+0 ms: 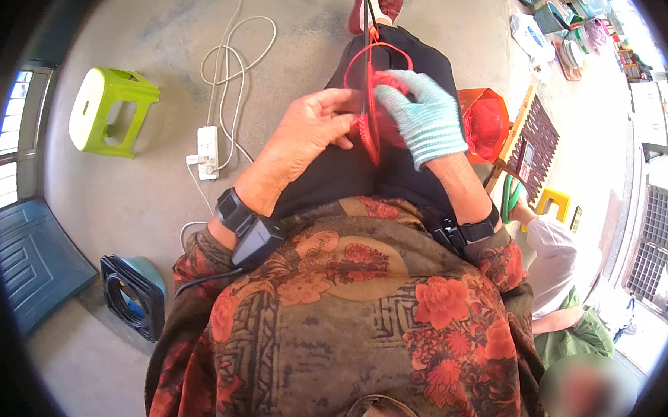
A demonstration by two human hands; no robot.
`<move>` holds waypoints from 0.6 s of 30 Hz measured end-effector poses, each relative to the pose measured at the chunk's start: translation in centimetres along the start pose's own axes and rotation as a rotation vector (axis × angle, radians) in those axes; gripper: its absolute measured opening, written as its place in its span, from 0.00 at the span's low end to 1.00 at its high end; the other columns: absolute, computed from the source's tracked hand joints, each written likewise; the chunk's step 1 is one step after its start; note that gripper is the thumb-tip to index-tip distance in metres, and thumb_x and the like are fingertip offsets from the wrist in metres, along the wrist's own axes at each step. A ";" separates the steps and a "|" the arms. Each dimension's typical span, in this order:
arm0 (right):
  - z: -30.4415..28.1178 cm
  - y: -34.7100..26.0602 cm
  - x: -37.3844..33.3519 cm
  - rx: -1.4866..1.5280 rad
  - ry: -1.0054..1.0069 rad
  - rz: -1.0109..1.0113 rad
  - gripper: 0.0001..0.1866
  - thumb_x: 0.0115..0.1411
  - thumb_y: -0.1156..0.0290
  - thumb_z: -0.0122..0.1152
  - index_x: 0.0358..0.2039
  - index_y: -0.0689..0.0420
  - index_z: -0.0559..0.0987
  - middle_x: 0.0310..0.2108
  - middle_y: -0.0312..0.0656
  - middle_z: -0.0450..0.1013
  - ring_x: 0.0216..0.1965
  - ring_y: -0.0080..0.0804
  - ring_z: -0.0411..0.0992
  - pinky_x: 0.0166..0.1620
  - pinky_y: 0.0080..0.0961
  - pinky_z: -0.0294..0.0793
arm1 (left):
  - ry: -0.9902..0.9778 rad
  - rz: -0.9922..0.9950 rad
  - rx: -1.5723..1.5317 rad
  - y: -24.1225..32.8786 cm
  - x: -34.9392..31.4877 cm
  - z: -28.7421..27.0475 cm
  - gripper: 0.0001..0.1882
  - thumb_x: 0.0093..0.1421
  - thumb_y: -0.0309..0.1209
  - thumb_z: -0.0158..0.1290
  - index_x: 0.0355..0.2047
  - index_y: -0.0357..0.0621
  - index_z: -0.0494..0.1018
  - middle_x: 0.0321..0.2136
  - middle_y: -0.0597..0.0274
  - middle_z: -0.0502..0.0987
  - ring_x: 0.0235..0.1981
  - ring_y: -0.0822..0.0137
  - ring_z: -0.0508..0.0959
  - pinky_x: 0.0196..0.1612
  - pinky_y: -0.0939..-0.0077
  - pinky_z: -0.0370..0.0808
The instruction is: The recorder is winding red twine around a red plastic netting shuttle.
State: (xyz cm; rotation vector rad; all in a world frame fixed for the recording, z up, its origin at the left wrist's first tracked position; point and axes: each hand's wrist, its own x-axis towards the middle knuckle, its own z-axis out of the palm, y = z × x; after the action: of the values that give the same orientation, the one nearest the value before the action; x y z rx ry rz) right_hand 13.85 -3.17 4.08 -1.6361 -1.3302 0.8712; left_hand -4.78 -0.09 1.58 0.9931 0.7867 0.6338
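Observation:
A red piece (371, 141) with a dark, thin edge stands nearly edge-on between my hands, above my lap. Its exact kind I cannot make out. A thin red cord (392, 45) loops above it, and a long dark strip (368, 31) runs up from it toward my shoes. My bare left hand (308, 127) has its fingers bent, with the thumb and fingertips at the red piece's left side. My right hand (426, 114), in a pale teal knitted glove, is closed around its right side; motion blurs the part beneath.
An orange-red bag (484, 125) with red contents sits by my right knee, beside a wooden-framed rack (535, 135). Another person (566, 278) sits at the right. A lime-green stool (114, 113), a white power strip (207, 152) with coiled cable and a dark-rimmed bin (132, 296) stand left.

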 end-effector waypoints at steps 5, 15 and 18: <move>-1.5 -0.8 0.0 0.469 -0.284 0.386 0.21 0.61 0.66 0.56 0.53 0.59 0.69 0.38 0.39 0.74 0.31 0.26 0.76 0.36 0.22 0.76 | -0.021 -0.001 0.273 0.1 0.6 0.3 0.15 0.60 0.26 0.53 0.47 0.35 0.70 0.33 0.63 0.77 0.28 0.77 0.75 0.28 0.84 0.73; -2.2 -5.1 1.3 -0.553 0.048 -0.657 0.40 0.38 0.62 0.75 0.53 0.58 0.69 0.53 0.50 0.67 0.55 0.46 0.66 0.57 0.35 0.66 | 0.043 0.130 -0.377 8.4 -5.2 -3.0 0.14 0.66 0.35 0.46 0.45 0.38 0.68 0.33 0.61 0.74 0.26 0.71 0.74 0.28 0.76 0.75; -0.7 -5.2 1.6 -0.454 -0.253 -0.704 0.22 0.47 0.64 0.68 0.42 0.57 0.75 0.40 0.47 0.73 0.45 0.42 0.71 0.50 0.32 0.70 | -0.129 0.330 -0.583 12.1 -7.1 -2.8 0.16 0.66 0.38 0.45 0.44 0.37 0.70 0.35 0.61 0.75 0.26 0.73 0.74 0.29 0.76 0.74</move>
State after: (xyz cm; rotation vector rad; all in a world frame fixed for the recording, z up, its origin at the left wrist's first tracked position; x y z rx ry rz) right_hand 12.66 -1.25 9.12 -1.2253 -2.2157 0.3616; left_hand -12.51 0.81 13.63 0.6165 0.2877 1.0034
